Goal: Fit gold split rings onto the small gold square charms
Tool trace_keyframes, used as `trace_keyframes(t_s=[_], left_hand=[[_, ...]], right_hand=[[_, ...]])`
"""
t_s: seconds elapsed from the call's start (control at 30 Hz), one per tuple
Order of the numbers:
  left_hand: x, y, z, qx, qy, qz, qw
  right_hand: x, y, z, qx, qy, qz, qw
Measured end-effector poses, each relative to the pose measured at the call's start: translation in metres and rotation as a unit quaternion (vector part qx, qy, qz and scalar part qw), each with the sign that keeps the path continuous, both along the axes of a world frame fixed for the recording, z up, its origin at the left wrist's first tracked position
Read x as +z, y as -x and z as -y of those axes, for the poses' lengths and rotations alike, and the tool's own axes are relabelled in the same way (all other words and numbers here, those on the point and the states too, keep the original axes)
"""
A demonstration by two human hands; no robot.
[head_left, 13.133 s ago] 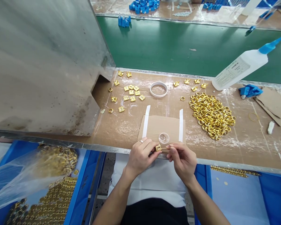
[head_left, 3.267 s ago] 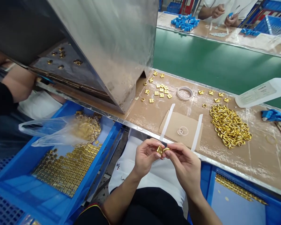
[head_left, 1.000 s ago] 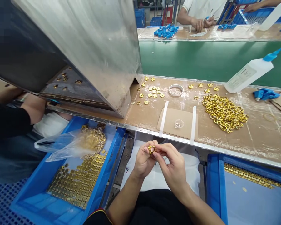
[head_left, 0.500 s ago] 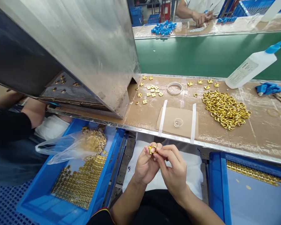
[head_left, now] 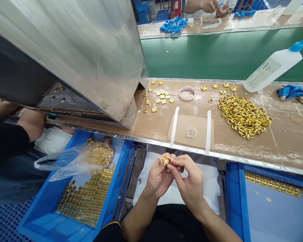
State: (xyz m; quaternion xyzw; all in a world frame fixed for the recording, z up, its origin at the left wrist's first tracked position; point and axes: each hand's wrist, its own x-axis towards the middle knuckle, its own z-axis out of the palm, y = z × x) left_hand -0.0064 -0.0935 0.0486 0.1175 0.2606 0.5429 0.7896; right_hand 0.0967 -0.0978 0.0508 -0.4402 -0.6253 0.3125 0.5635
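One gold ring is being held between the left hand and the right hand, in front of the near edge of the counter. Its flat-topped part is being grasped in the grip of the left fingers, while its round band is being pinched by the right fingertips. On the counter, a cardboard pad is being crossed by two white strips, and a small clear cup is being supported between these strips. Behind the pad, a white hoop is being seen, with gold square pieces being spread to its left. To the right, a heap of rings is being displayed near a white bottle, which is being seen tilted. A clear plastic bag and many gold pieces are being contained in the left blue tray. Across the green surface, small items are being handled by another person's hands.
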Motion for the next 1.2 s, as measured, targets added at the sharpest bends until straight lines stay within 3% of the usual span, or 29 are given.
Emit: trace_keyframes(t_s=[0.17, 0.33, 0.7, 0.87, 1.2], left_hand=[[-0.001, 0.007, 0.001, 0.007, -0.080, -0.047, 0.996], [0.003, 0.015, 0.001, 0.015, -0.129, -0.035, 0.991], [0.007, 0.014, 0.003, 0.024, -0.044, 0.006, 0.999], [0.010, 0.013, 0.006, 0.025, 0.005, 0.045, 0.999], [0.008, 0.010, 0.010, 0.002, 0.013, 0.092, 0.996]], right_hand=[[0.012, -0.008, 0.000, 0.064, 0.008, -0.010, 0.998], [0.027, -0.012, -0.003, 0.127, -0.002, 0.011, 0.992], [0.016, 0.001, -0.001, 0.057, -0.057, 0.063, 0.995], [0.015, 0.002, -0.003, 0.056, -0.058, 0.059, 0.995], [0.015, -0.002, -0.004, 0.077, -0.050, 0.032, 0.995]])
